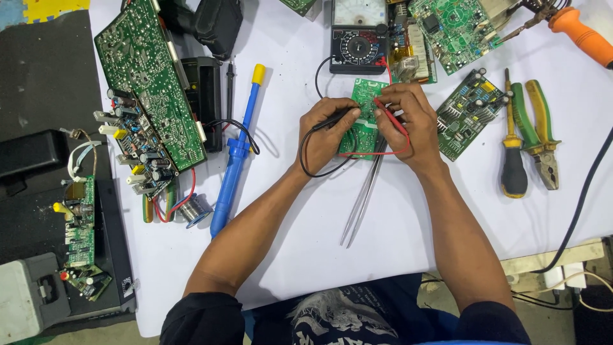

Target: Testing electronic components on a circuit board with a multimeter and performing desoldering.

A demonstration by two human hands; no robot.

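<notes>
Centrally on the white counter, a small green circuit board lying flat, partly hidden under both hands; left hand with fingers clenched on a black probe, tip pressed to the board's left half; right hand with fingers pinched round a red probe, tip touching the board near its middle; black lead looping below the left wrist, red lead curving under the right palm; both leads running up to a black meter with a round dial, just above the board; long metal tweezers lying slanted below the board, upper end under the hands; blue suction pump with yellow cap well to the left, next to a large green board bristling with small cylinders at its lower end; solder reel near the pump's lower end; to the right, another green board tilted, then a screwdriver with black handle and green-handled pliers side by side; orange-handled tool at the top right corner.
</notes>
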